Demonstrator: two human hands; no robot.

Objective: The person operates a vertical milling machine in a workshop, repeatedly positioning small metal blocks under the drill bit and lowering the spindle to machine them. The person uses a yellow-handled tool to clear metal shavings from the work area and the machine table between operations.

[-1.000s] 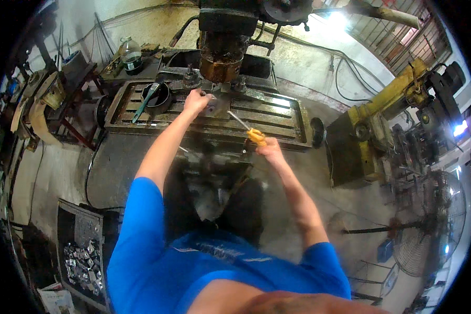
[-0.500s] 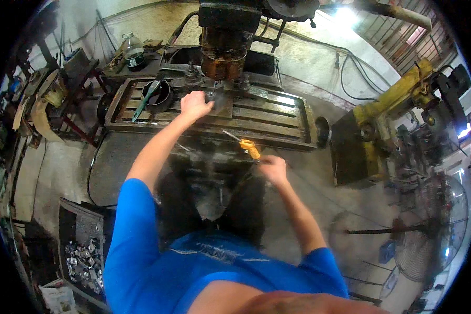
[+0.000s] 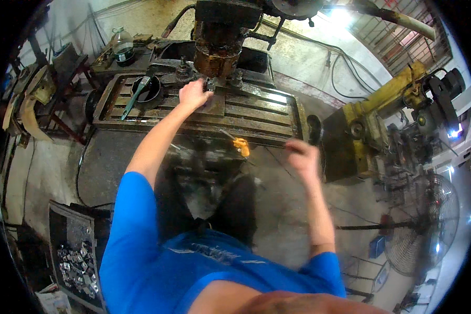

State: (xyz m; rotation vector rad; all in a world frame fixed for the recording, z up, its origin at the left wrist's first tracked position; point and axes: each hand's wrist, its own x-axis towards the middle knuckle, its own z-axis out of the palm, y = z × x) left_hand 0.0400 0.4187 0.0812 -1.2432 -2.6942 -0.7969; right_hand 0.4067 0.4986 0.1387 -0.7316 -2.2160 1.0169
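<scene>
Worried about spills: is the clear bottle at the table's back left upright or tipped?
Upright: the bottle stands on its base, cap uppermost, behind the slotted machine table.

1. Just above my left hand (image 3: 192, 94) the rusty machine head (image 3: 218, 49) blocks any way further up.
2. Between my hands the slotted tabletop (image 3: 256, 112) lies open.
3. A yellow-handled tool (image 3: 240, 145) lies left of my right hand (image 3: 302, 157).
4. A black handwheel (image 3: 314, 128) crowds just above it.
</scene>
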